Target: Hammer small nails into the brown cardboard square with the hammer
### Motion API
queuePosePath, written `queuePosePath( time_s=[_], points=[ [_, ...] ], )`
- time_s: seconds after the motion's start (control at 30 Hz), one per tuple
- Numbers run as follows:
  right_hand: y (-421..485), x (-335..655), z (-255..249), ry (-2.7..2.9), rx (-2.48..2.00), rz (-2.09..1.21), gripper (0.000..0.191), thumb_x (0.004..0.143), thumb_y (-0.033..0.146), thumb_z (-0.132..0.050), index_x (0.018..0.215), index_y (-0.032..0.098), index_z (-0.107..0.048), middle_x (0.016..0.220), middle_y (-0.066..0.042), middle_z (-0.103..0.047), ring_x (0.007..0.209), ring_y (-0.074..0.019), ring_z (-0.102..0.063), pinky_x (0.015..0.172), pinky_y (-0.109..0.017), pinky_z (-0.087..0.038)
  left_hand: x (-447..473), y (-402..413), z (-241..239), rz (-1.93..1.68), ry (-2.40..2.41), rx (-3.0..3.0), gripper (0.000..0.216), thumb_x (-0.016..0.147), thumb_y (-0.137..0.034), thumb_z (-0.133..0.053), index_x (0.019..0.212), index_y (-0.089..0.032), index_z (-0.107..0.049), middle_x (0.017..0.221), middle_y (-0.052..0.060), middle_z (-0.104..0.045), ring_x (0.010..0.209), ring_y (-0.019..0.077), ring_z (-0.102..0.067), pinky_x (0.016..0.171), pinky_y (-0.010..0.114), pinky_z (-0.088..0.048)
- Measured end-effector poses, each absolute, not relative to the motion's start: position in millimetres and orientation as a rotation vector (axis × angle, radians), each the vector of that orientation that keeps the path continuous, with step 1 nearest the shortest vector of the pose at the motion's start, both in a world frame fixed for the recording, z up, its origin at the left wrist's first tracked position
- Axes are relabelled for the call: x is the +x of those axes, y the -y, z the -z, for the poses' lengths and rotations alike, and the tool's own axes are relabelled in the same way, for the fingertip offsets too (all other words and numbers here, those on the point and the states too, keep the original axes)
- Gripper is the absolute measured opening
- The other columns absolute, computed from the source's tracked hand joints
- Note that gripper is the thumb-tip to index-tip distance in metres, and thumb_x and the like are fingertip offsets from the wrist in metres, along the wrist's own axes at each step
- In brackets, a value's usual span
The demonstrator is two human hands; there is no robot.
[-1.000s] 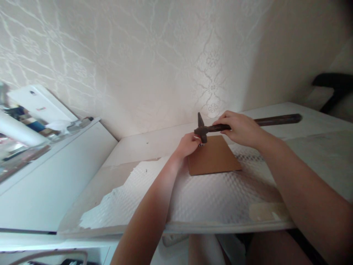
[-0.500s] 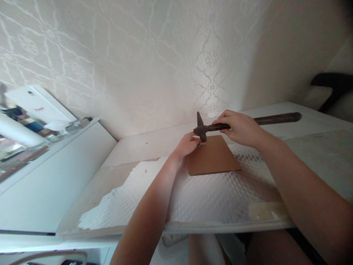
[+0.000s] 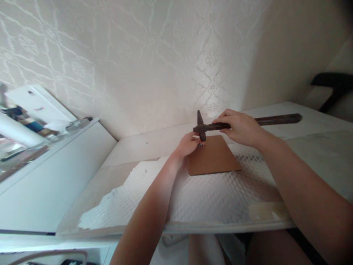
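My right hand [image 3: 241,127] is closed around the dark handle of a hammer [image 3: 278,119], fairly near its head. The hammer lies roughly level, its wedge end pointing up and its striking face down over a brown board [image 3: 215,158]. Just under that face, a small shiny metal piece [image 3: 201,144] sits on the board's left part; its kind is too small to make out. My left hand [image 3: 189,143] rests at the board's left edge, fingers closed at the metal piece and partly hidden behind the hammer head.
Beneath the board spreads a white quilted sheet [image 3: 204,198] with a torn left edge, on a white tabletop [image 3: 132,145]. A patterned wall [image 3: 165,73] rises behind. A white cabinet [image 3: 63,173] with cluttered items stands at left; a black curved object [image 3: 331,81] is at far right.
The hammer head has shifted very slightly upward. Both hands and the board stay almost where they were.
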State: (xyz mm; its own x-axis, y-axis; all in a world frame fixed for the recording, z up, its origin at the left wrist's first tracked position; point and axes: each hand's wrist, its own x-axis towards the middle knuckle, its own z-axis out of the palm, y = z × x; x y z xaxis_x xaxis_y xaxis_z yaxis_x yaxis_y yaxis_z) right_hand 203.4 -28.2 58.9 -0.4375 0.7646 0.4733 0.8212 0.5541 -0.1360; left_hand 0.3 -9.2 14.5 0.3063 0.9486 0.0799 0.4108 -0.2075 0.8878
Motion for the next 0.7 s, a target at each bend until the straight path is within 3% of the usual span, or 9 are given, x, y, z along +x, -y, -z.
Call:
queuePosePath(
  time_s=[0.7],
  points=[
    [31.7, 201.4, -60.7, 2.276, -1.300, 0.190, 0.033, 0.077, 0.016, -0.049, 0.103, 0.027, -0.068, 0.101, -0.003, -0.062, 0.084, -0.0190, -0.058, 0.063, -0.028, -0.041, 0.0, 10.0, -14.5, -0.872, -1.235, 1.736, 0.022, 0.074, -0.008, -0.052, 0.094, -0.012, -0.060, 0.080, 0.006, -0.070, 0.079, 0.0168, -0.065, 0.080, 0.030, -0.046]
  ],
)
